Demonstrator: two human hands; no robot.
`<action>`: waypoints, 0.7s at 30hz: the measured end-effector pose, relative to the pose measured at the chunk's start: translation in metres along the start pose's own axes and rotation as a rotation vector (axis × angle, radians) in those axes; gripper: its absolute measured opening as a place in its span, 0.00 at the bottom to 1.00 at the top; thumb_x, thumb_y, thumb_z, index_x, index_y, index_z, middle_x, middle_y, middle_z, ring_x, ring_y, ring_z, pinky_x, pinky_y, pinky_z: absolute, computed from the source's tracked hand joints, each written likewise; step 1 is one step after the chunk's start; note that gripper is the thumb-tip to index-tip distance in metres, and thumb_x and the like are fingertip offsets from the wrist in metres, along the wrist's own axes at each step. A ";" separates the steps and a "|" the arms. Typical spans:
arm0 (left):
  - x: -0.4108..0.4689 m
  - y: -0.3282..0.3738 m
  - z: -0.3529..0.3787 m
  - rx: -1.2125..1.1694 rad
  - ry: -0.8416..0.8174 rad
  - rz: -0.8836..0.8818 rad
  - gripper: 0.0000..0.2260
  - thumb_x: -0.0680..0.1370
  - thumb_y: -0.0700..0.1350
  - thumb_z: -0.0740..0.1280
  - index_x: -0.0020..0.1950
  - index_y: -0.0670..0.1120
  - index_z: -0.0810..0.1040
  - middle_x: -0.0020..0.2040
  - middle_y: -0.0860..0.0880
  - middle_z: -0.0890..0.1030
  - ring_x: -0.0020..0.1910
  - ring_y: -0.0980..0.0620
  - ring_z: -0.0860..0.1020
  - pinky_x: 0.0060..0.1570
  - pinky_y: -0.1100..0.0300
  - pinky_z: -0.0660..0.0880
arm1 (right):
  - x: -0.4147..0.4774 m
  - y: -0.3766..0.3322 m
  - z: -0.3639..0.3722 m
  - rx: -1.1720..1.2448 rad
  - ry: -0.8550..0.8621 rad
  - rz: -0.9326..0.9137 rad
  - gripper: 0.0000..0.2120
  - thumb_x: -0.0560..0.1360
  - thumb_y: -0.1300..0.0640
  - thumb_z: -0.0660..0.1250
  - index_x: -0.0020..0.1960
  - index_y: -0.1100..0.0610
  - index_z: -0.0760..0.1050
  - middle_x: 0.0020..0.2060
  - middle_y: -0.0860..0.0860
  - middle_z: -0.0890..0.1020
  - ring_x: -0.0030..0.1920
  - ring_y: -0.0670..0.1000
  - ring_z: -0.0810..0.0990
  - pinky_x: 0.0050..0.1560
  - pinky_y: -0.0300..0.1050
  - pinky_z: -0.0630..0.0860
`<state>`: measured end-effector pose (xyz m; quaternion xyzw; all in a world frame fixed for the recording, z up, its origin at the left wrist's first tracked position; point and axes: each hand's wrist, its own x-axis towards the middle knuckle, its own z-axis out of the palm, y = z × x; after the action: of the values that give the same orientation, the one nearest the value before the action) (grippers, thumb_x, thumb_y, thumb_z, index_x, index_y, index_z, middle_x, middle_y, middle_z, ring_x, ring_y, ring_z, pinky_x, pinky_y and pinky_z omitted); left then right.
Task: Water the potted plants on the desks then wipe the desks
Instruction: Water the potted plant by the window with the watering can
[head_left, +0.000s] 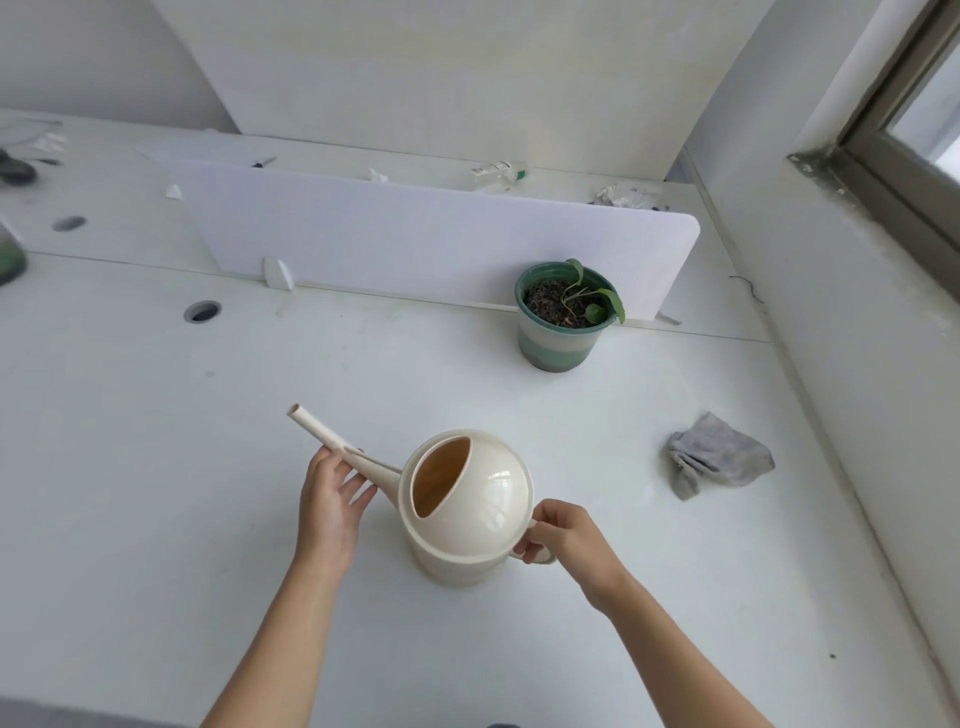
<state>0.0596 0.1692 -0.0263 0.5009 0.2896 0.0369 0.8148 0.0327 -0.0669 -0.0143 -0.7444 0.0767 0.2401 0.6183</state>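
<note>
Two hands at work: my left hand (332, 499) touches the spout (322, 431) with fingers nearly straight. The watering can (478, 499) stands on the desk (156, 467), and my right hand (563, 530) grips its handle (540, 557). Watering is only starting, I judge; next I must lift and aim at the potted plant (563, 317).

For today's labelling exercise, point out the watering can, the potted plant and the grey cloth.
watering can (488, 499), head view, on its domed lid.
potted plant (558, 343), head view, on the pot's striped wall.
grey cloth (722, 454), head view, on its crumpled middle.
</note>
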 end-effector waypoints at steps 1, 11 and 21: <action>0.000 0.000 0.000 0.007 0.004 -0.003 0.07 0.79 0.46 0.56 0.47 0.45 0.72 0.44 0.49 0.76 0.48 0.48 0.76 0.49 0.56 0.72 | 0.001 -0.001 -0.001 -0.003 -0.010 -0.001 0.05 0.62 0.58 0.61 0.35 0.60 0.71 0.28 0.49 0.80 0.31 0.48 0.77 0.36 0.34 0.73; -0.034 0.050 0.031 0.583 0.191 0.215 0.14 0.79 0.44 0.59 0.63 0.43 0.74 0.63 0.44 0.75 0.65 0.45 0.71 0.66 0.50 0.65 | 0.028 -0.030 -0.056 -0.146 0.029 -0.027 0.10 0.71 0.64 0.63 0.38 0.53 0.79 0.39 0.48 0.82 0.44 0.47 0.80 0.49 0.39 0.73; 0.087 0.037 0.207 0.587 -0.215 0.289 0.18 0.80 0.41 0.57 0.70 0.40 0.67 0.71 0.46 0.69 0.69 0.52 0.67 0.67 0.60 0.64 | 0.135 -0.065 -0.119 0.257 0.646 -0.095 0.16 0.73 0.68 0.58 0.59 0.61 0.74 0.57 0.56 0.78 0.54 0.50 0.74 0.58 0.45 0.70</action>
<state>0.2458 0.0533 0.0350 0.7509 0.1266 0.0140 0.6480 0.2087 -0.1412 -0.0036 -0.7009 0.2632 -0.0484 0.6612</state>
